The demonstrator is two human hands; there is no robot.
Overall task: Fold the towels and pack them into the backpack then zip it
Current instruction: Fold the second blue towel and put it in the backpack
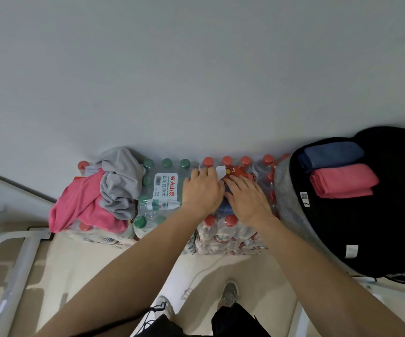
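Note:
Both hands lie flat on a small folded blue towel [225, 207] on top of a red-capped bottle pack. My left hand [202, 188] presses its left side and my right hand [246, 197] its right side, so most of the towel is hidden. A crumpled pink towel [85, 205] and a crumpled grey towel [120, 186] are heaped at the left. The black backpack [376, 227] lies open at the right, with a folded blue towel [332, 155] and a folded pink towel [342, 181] inside.
Shrink-wrapped packs of water bottles [162, 188] stand along a pale wall and serve as the work surface. A white metal frame [14, 263] is at the lower left. My shoes [229, 293] and a white cable [196, 276] are on the floor below.

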